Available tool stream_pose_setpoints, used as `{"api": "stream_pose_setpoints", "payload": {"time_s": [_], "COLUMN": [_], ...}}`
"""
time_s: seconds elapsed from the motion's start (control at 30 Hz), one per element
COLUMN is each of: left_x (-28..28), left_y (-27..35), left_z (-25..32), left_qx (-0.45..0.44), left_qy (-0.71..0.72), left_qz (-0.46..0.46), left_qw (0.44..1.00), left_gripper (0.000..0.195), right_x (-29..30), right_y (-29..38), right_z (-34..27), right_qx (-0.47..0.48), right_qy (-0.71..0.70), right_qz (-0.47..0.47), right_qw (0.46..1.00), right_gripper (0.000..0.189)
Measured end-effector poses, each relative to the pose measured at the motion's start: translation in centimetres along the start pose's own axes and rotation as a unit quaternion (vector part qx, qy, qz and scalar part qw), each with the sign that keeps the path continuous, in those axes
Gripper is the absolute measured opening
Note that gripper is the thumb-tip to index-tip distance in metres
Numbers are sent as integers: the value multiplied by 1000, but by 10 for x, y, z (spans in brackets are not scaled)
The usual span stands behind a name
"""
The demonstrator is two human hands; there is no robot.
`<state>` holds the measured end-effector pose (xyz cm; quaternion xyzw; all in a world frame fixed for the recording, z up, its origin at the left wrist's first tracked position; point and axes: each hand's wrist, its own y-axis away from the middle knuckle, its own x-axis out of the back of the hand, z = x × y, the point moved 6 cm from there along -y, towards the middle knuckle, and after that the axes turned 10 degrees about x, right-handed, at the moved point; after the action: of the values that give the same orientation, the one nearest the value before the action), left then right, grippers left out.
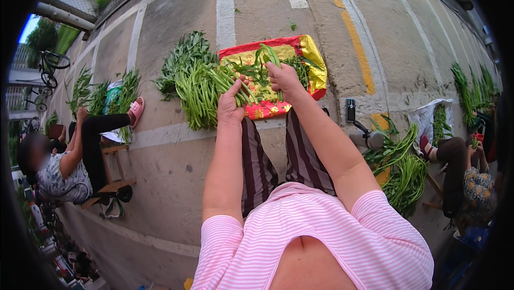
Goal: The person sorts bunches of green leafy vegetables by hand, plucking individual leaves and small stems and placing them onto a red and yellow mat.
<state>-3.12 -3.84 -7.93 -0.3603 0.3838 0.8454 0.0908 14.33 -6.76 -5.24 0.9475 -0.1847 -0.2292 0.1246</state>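
Observation:
My left hand [232, 103] is closed around a bundle of green leafy-vegetable stems [227, 79], held over the left edge of a red and gold plastic sheet or sack [277, 107]. A short way to the right, my right hand [283, 79] grips a few more green stems [270, 51] above the same sack. Loose leaves and cut stems [299, 69] lie on the sack. Against its left side rests a large heap of leafy greens [192, 85], its leaves towards the top and its stems nearer me.
A black mobile phone [350, 110] and a metal flask [371, 140] are on the paving at my right, beside another heap of greens [405, 181]. One person sits on a wooden stool [114, 185] at the left, with greens near the feet. Another person sits at the far right.

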Motion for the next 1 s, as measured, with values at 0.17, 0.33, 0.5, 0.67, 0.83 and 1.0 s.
{"api": "stream_pose_setpoints", "payload": {"time_s": [0.17,0.33,0.5,0.67,0.83,1.0], "left_x": [-10,-18,-18,-9,2,19], "left_y": [1,0,-1,-4,-2,-4], "left_z": [-4,-11,-13,-12,-4,7], "left_qx": [-44,-67,-107,-117,-67,-57], "left_qy": [-38,-51,-116,-133,-36,70], "left_qz": [9,4,110,114,117,104], "left_qw": [998,996,981,978,990,990], "left_gripper": [21,20,23,24,23,18], "right_x": [-1,-19,-25,-28,5,26], "right_y": [-4,0,3,11,2,-10], "right_z": [9,21,27,21,10,-5], "right_qx": [-9,5,-23,-60,-84,-51], "right_qy": [-67,16,58,55,30,-150], "right_qz": [27,-17,-82,-91,50,64], "right_qw": [997,1000,995,993,995,985], "right_gripper": [15,21,21,20,12,7]}}
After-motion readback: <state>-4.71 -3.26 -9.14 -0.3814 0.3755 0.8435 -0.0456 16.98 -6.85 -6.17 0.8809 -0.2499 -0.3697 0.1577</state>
